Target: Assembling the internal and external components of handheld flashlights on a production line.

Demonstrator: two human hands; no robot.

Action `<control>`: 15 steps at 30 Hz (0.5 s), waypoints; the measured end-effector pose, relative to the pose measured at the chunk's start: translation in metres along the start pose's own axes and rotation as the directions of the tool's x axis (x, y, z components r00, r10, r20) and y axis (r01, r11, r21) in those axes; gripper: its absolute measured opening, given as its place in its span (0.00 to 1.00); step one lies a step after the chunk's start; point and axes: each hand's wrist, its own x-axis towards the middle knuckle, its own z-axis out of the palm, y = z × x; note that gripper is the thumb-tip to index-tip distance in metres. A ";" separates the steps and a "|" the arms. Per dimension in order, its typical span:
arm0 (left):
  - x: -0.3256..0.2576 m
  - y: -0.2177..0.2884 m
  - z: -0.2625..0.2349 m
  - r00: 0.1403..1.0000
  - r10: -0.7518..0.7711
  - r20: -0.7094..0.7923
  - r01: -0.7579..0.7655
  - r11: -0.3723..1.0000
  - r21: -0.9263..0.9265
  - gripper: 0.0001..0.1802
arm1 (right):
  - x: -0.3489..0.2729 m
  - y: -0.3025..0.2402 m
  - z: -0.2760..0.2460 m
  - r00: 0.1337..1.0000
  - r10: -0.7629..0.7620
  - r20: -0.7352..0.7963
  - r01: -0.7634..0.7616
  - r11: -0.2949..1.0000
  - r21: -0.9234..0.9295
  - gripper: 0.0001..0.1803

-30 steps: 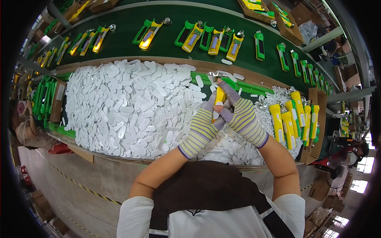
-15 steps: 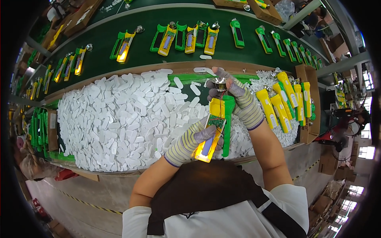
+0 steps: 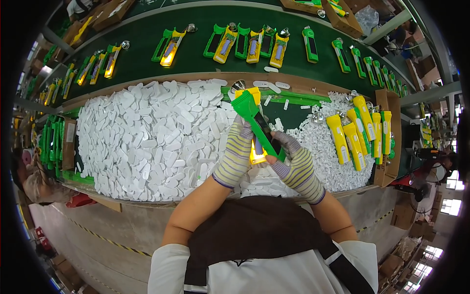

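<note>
My left hand (image 3: pixel 236 156), in a striped fingerless-style glove, grips the yellow flashlight half-shell (image 3: pixel 255 93). Its lower end glows, and a shiny reflector cup (image 3: pixel 238 87) sticks out at the top. In my right hand (image 3: pixel 299 169), gloved alike, is the lower end of a green flashlight half-shell (image 3: pixel 247 107) with a dark panel. The green half lies slanted over the yellow one, its wide head up and to the left. Most of the inside of the yellow half is hidden behind it.
White oval plastic pieces (image 3: pixel 147 142) are heaped at the left, smaller white parts (image 3: pixel 338 179) at the right. Several yellow flashlights (image 3: pixel 335 139) lie on these beside a cardboard box (image 3: pixel 389 161). Beyond a cardboard rim, opened flashlights (image 3: pixel 225 45) line the green belt (image 3: pixel 196 59).
My right hand has come down from the reflector to the green half's lower end. The green half has swung from beside the yellow half to across it. My left hand has moved up.
</note>
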 end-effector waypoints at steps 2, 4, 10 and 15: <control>-0.001 -0.002 -0.002 0.999 0.034 -0.008 -0.033 0.994 0.100 0.30 | 0.000 0.002 0.011 0.998 0.042 -0.036 -0.039 0.994 0.099 0.27; -0.007 -0.008 -0.008 0.970 -0.242 -0.029 0.234 0.959 -0.162 0.33 | 0.001 0.007 0.018 0.991 0.106 -0.076 -0.083 0.963 0.256 0.30; -0.011 -0.014 -0.001 0.997 0.048 -0.053 -0.041 0.992 0.117 0.30 | 0.006 -0.014 0.009 0.999 0.047 0.012 -0.047 0.999 -0.020 0.25; -0.018 -0.004 0.027 0.986 -0.154 0.057 0.140 0.971 0.196 0.28 | 0.035 -0.012 -0.046 0.882 -0.387 -0.269 0.274 0.885 -0.376 0.14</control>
